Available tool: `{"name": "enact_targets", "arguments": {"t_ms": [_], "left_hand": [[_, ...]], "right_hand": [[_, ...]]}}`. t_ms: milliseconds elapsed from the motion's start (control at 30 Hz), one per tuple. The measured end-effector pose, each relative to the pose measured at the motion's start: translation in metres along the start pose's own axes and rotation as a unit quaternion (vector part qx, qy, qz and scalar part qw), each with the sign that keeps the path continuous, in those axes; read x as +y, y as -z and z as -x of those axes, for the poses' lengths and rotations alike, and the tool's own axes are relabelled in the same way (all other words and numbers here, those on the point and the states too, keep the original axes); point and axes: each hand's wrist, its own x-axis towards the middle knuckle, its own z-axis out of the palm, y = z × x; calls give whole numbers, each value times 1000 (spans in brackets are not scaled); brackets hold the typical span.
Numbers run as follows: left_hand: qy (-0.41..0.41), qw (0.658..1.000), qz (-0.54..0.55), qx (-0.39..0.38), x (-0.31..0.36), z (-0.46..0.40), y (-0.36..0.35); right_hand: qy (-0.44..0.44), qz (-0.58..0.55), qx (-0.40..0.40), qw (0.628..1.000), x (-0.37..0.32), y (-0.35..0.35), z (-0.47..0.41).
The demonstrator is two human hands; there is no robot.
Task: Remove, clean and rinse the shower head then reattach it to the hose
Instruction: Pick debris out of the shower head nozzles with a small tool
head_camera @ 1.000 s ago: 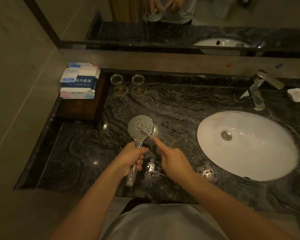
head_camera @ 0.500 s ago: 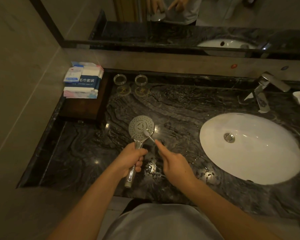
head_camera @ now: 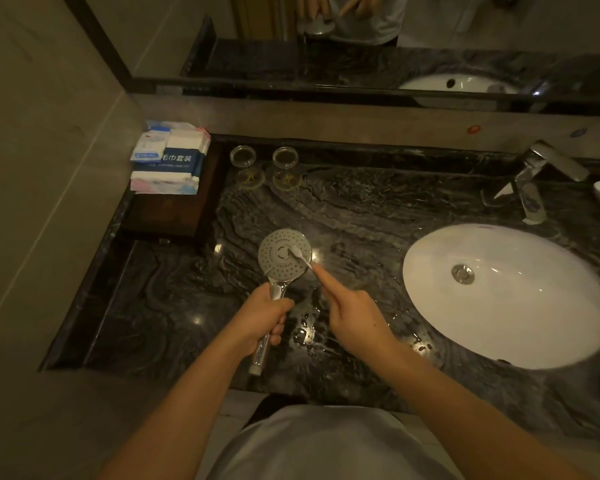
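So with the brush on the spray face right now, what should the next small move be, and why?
Probably sweep the small brush outward across the shower head. Its tip sits near the centre ring, so the outer nozzle rows look unbrushed. The left hand grips the handle; the right hand steers the brush.

Light grey shirt (head_camera: 326, 445) over torso; both forearms bare, no sleeves, no jewellery visible.
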Motion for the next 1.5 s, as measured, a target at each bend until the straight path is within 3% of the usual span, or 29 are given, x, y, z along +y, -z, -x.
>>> {"name": "enact_targets", "arguments": {"t_ms": [133, 267, 400, 633, 767, 967, 1200, 1400, 1500], "left_hand": [[-3, 1000, -10, 3, -2, 0, -2], [-11, 1000, -15, -2, -1, 0, -4], [-13, 1000, -13, 6, 0, 0, -7], [-25, 999, -25, 26, -3, 2, -7], [-34, 998, -40, 35, -6, 4, 1], [-36, 997, -60, 36, -10, 6, 0], [-32, 996, -79, 33, -10, 10, -2], [-41, 993, -101, 35, -8, 10, -4], [-42, 992, -110, 41, -7, 7, -5]], "right_hand": [[-26, 3, 20, 999, 4, 6, -11], [15, 13, -49, 999, -6, 1, 0], [-38, -35, 31, 998, 7, 5, -13], [-93, -126, 57, 986, 0, -3, -4], [-49, -104, 7, 993, -8, -18, 14], [-63, -92, 28, 993, -1, 5, -10], [-25, -46, -43, 998, -6, -10, 13], [-48, -55, 27, 997, -2, 11, -14], [-45, -76, 20, 996, -4, 7, -6]]}}
